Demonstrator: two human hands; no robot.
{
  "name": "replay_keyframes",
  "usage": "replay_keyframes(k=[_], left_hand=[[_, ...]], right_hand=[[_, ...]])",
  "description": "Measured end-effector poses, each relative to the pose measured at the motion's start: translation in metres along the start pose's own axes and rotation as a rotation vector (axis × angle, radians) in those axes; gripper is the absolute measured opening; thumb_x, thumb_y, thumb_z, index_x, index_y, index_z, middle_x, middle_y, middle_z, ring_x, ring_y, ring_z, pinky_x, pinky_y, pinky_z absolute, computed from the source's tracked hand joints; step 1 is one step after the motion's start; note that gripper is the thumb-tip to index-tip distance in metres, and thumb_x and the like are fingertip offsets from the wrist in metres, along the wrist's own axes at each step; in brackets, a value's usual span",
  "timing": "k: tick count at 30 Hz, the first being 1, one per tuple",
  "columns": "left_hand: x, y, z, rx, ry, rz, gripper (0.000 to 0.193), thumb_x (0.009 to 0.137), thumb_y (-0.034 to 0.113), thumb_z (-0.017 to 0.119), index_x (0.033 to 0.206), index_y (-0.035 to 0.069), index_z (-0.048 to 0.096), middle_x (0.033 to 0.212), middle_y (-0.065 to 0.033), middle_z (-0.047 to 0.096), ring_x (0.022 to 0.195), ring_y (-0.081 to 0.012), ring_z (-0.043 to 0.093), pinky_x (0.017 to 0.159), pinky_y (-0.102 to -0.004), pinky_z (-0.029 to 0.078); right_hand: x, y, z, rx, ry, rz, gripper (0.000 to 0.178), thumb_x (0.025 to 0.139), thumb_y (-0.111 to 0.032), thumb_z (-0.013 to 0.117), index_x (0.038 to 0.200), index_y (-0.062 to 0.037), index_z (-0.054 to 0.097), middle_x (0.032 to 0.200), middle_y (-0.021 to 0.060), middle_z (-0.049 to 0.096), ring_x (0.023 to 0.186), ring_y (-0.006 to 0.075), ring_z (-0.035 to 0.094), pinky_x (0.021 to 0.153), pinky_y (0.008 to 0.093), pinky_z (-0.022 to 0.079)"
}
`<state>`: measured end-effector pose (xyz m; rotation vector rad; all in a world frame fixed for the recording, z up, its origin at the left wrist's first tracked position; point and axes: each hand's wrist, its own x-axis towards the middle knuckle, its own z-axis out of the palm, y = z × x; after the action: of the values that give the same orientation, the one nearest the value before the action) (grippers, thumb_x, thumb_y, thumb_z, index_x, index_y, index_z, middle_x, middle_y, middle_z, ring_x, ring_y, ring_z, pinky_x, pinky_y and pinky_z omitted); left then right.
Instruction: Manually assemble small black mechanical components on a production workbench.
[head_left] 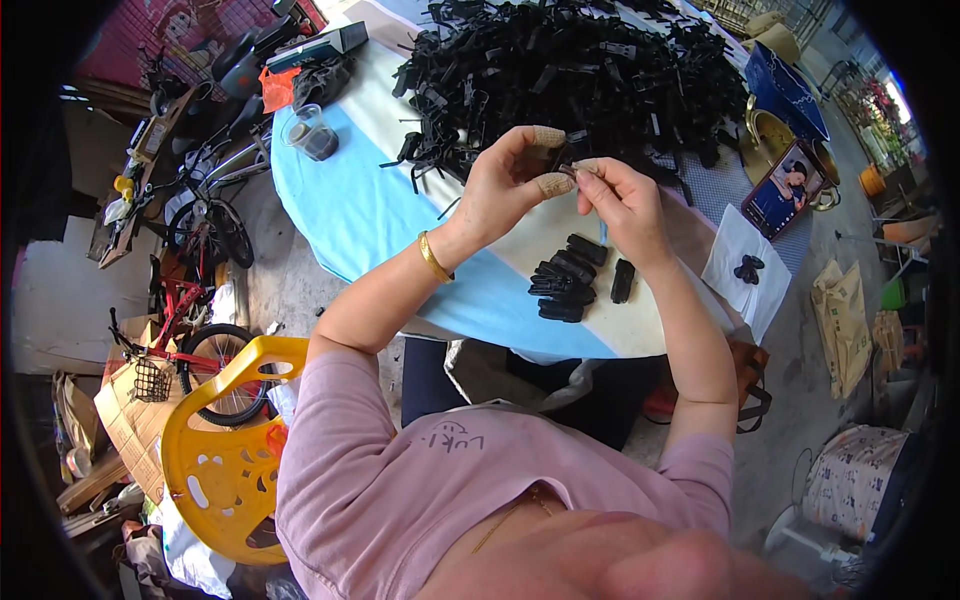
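My two hands meet above the table, at the near edge of a large heap of black plastic parts [580,80] with thin strips sticking out. My left hand [500,190], tape on its thumb and forefinger, curls round a small dark piece [566,168] too small to name. Against that same piece, the thumb and forefinger of my right hand [622,205] are pinched together. Nearer to me lies a cluster of black oblong parts [563,285], side by side. One more black oblong part [622,281] rests just right of them, below my right wrist.
A phone [785,190] leans by a gold-coloured pot [765,135] and a blue box [790,90] at the right. Dark bits lie on white paper [722,250]. A clear cup [315,140] stands far left. A yellow chair [225,480] and a red bicycle [180,310] are left.
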<state>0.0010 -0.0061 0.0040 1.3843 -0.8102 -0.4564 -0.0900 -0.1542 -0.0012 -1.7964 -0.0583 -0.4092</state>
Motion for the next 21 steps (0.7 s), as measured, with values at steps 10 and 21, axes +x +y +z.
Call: replay_keyframes(k=[10, 21], left_hand=[[-0.001, -0.009, 0.001, 0.016, 0.0, 0.019, 0.028, 0.082, 0.002, 0.059, 0.108, -0.001, 0.051, 0.094, -0.006, 0.06, 0.086, -0.0087, 0.057, 0.077, -0.022, 0.047], [-0.008, -0.01, 0.007, 0.144, 0.093, 0.239, 0.018, 0.079, 0.001, 0.062, 0.097, 0.0, 0.057, 0.093, -0.0024, 0.06, 0.073, -0.0054, 0.054, 0.059, -0.0175, 0.045]], right_hand=[[0.0, 0.001, 0.003, -0.092, 0.04, -0.006, 0.015, 0.089, -0.013, 0.051, 0.089, -0.0013, 0.06, 0.064, -0.0032, 0.053, 0.058, 0.0019, 0.043, 0.052, 0.0159, 0.032], [0.0, 0.0, 0.004, -0.04, 0.041, 0.005, 0.012, 0.085, -0.01, 0.054, 0.081, -0.0012, 0.061, 0.056, -0.0021, 0.051, 0.051, 0.0037, 0.044, 0.047, 0.019, 0.034]])
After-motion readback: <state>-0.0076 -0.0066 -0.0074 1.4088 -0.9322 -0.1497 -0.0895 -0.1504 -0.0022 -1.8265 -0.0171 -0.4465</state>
